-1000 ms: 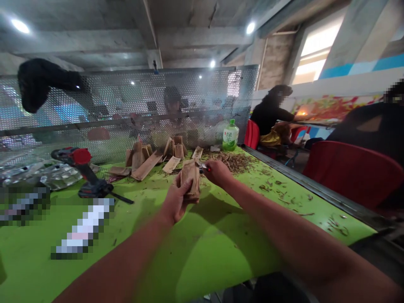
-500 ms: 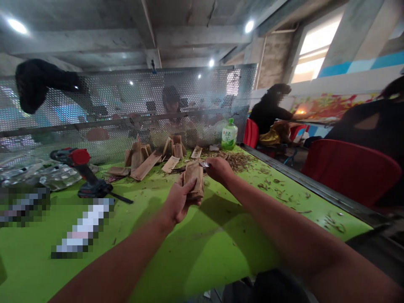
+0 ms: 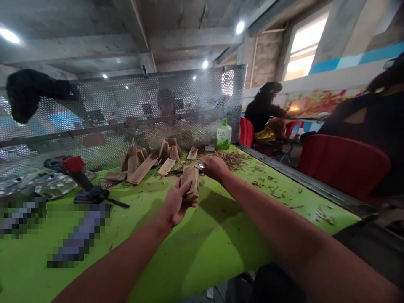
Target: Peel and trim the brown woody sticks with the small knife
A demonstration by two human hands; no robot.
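While the left hand (image 3: 179, 202) has the brown wooden piece (image 3: 191, 183) pinched firmly, thumb across its face and fingers curled underneath, the right hand (image 3: 215, 167) is balled into a fist around a small tool whose metal blade (image 3: 200, 166) pokes out at the piece's upper end; can't tell if the edge is actually biting or just hovering there, and the handle is mostly hidden in the fist. The piece is up off the green tabletop (image 3: 202, 244), roughly midway between the arms, tilted with its top end away from the wearer; I'd guess it's light and stiff, dry and a bit rough, so not slippery, though thin edges might splinter; best hold looks like the lower end and the sides, well clear of the blade. Just past the right hand there's a heap of shavings (image 3: 235, 160), with a green-capped bottle (image 3: 224, 135) behind; similar wooden slats (image 3: 142, 169) lie and lean beyond the left hand, and a red-and-black power drill (image 3: 75, 174) stands further left; a perforated metal screen (image 3: 198, 103) runs along the back, and off to the right a co-worker (image 3: 260, 107) in black sits by another table.
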